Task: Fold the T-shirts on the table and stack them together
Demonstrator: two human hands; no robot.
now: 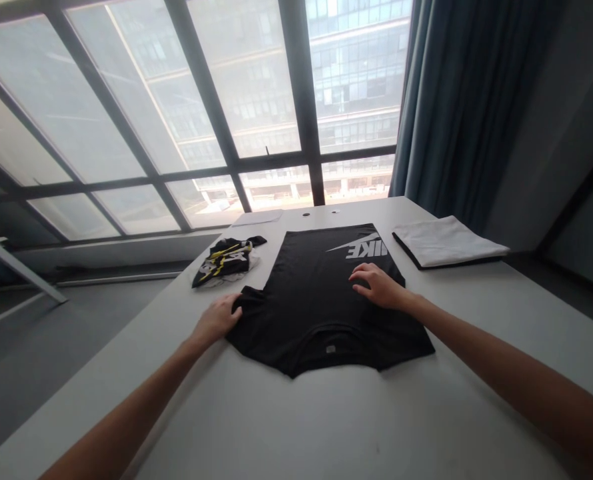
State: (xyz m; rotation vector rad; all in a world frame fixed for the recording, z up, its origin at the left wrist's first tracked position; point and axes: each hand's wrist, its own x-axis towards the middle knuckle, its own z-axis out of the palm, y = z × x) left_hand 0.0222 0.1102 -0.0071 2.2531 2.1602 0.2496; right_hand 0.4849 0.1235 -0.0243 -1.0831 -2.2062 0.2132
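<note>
A black T-shirt [311,287] lies spread out on the white table, its neckline towards me and a white printed logo near its far right corner. At its left sleeve is my left hand [218,317], thumb and fingers closed on the sleeve's edge. My right hand [379,287] is over the right part of the shirt, below the print. Its fingers are bent and apart, with nothing held in them. Whether its fingertips touch the fabric is hard to tell.
A crumpled black, yellow and grey garment [226,261] lies on the table's left side. To the right is a folded white cloth [446,240] with a dark layer beneath. The white table [321,427] reaches towards large windows; a blue curtain [441,107] hangs at the right.
</note>
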